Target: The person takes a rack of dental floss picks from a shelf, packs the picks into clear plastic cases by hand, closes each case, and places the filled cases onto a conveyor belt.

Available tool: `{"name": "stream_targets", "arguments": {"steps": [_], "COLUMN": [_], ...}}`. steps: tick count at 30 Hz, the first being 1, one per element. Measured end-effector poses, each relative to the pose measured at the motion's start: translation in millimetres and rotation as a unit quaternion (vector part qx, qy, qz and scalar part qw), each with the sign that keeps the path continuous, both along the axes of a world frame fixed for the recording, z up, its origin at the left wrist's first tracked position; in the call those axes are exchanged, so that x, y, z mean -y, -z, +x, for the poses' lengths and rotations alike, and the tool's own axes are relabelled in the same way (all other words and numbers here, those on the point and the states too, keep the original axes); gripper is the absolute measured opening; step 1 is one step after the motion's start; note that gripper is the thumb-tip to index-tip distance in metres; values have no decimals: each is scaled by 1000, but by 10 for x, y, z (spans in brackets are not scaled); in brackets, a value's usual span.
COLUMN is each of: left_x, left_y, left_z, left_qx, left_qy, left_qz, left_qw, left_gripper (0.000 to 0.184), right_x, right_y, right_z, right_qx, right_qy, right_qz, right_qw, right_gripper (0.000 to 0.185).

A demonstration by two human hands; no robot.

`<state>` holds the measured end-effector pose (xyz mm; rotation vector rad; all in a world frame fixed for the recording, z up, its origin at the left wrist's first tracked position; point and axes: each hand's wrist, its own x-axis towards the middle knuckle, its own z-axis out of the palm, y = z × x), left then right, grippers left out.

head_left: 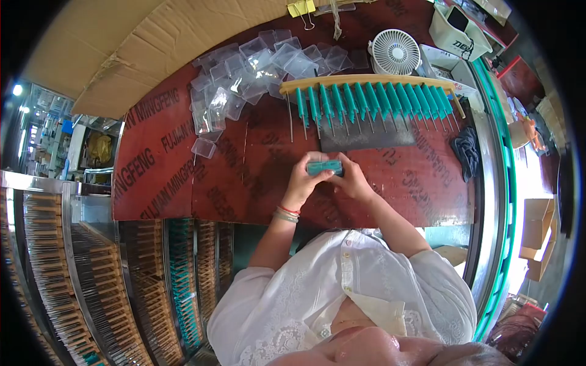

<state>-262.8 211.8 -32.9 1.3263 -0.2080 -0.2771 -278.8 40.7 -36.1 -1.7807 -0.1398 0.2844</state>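
A small clear plastic box (325,166) with teal pieces showing through it is held between both hands above the red-brown board. My left hand (301,181) is wrapped round its left end, the thumb lying along the near side. Round the right end my right hand (355,182) is closed, with the fingertips partly hidden. Just beyond the hands stands a wooden rack bar (372,80) with thin metal rods hanging from it and a row of teal pieces (384,100) on them. Their exact kind cannot be made out.
A heap of clear plastic boxes (244,70) lies at the back left. A white fan (395,52) and a white bin (459,33) stand at the back right, with a dark cloth (466,154) at the right edge. Racks of rods (97,274) fill the lower left.
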Motion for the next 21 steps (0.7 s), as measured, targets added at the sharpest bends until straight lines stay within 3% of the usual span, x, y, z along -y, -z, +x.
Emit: {"name": "stream_targets", "arguments": {"steps": [1,6,11,12,13,14,15,18,21], "left_x": [-17,-62,0,31,55,78,101,148,163], "left_y": [-25,-96,36,64,88,41,-3,-127,-199], "left_z": [18,17,53,47,49,55,56,-13,-26], "left_qx": [31,61,8,12,18,19,41,80,120], "left_qy": [20,-23,-19,-32,-46,-44,-49,-57,-55], "left_qz": [63,108,35,39,42,42,65,114,159], "left_qw": [997,992,999,999,998,998,996,989,979], "left_gripper": [35,24,25,25,26,26,26,26,27], "right_x": [13,-7,-29,-8,18,31,64,184,147], "right_y": [-5,-22,-41,-83,-142,-204,-220,-224,-163], "right_z": [6,-10,-38,-62,-72,-69,-48,-9,36], "right_qx": [-18,-77,-52,93,235,367,368,350,340], "right_qy": [-11,-4,11,49,83,115,116,22,33], "right_qz": [46,216,217,70,-81,-228,-229,-374,-361], "right_qw": [999,973,975,992,965,895,894,858,868], "right_gripper": [30,33,34,36,38,41,41,37,30]}}
